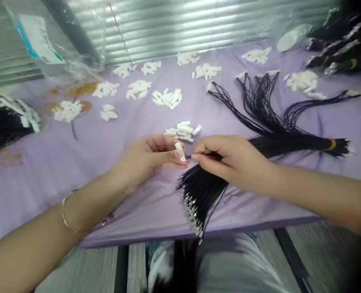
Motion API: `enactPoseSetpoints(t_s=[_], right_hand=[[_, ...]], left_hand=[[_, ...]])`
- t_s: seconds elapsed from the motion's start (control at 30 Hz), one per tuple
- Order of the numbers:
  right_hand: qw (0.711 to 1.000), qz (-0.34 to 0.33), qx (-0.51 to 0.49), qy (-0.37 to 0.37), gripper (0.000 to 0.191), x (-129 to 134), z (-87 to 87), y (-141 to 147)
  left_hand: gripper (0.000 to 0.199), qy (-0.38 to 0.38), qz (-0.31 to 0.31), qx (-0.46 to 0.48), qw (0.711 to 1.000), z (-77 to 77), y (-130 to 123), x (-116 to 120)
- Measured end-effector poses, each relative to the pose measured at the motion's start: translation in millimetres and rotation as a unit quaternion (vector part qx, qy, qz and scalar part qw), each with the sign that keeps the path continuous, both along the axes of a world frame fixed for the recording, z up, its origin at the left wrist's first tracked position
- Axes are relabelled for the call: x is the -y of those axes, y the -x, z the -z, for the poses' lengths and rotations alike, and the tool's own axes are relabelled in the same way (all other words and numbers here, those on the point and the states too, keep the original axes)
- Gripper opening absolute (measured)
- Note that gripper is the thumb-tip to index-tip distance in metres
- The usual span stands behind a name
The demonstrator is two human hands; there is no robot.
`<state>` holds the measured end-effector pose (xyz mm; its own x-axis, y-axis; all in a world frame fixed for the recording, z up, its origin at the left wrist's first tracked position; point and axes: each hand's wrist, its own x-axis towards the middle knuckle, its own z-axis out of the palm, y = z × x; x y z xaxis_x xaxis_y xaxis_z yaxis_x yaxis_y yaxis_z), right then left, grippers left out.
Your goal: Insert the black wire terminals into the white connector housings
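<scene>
In the head view, a big bundle of black wires (290,144) lies on the desk, on a purple cloth (107,138). A yellow band (332,144) goes around the bundle near its right end. Shiny metal tips (191,209) stick out at its left end.

Just left of the bundle, the left hand (144,158) has its fingers pinched closed on a small white plastic connector (179,151), which is tilted. The right hand (233,158) is over the middle of the bundle, and its thumb and finger are pressed together on a thin black wire (189,157). The wire's end meets the connector, but you cannot tell if it is inside.

A pile of white connectors (184,130) sits just behind the bundle's left end. Farther behind the bundle, wires with white ends (261,97) fan out.
</scene>
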<state>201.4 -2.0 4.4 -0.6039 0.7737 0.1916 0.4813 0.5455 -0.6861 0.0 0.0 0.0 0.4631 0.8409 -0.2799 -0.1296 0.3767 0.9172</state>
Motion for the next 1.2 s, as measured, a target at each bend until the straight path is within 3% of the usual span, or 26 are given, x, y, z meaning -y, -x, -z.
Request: enactPoseSetpoints(t_s=[0.2, 0.53, 0.6, 0.73, 0.8, 0.93, 1.1, 1.2], right_hand=[[1.0, 0.007, -0.002, -0.007, 0.013, -1, 5.0, 3], [0.999, 0.013, 0.024, -0.032, 0.014, 1, 10.7, 7], [0.995, 0.0, 0.069, -0.078, 0.017, -2, 6.2, 3], [0.956, 0.022, 0.133, -0.261, 0.024, -6, -5.6, -7], [0.95, 0.0, 0.137, -0.282, 0.023, -7, -7.1, -8], [0.962, -0.111, 0.172, -0.181, 0.016, -9, -0.1, -1], [0.976, -0.154, 0.147, -0.041, 0.008, -17, 2.2, 4], [0.97, -0.166, 0.177, -0.024, 0.008, -17, 2.1, 2]], left_hand=[[0.015, -0.032, -0.039, -0.022, 0.998, 2.3, -5, 1], [0.013, 0.013, -0.047, -0.016, 0.999, 7.1, -9, -2], [0.014, 0.019, -0.05, -0.012, 0.999, 6.1, -9, -3], [0.013, -0.001, -0.067, 0.016, 0.998, 5.5, -7, -7], [0.013, -0.006, -0.079, 0.02, 0.997, 6.7, -4, -11], [0.011, 0.002, -0.102, 0.025, 0.994, 9.5, -1, -16], [0.01, 0.0, -0.097, 0.024, 0.995, 8.0, -2, -15], [0.011, -0.006, -0.101, 0.024, 0.995, 7.7, -2, -15]])
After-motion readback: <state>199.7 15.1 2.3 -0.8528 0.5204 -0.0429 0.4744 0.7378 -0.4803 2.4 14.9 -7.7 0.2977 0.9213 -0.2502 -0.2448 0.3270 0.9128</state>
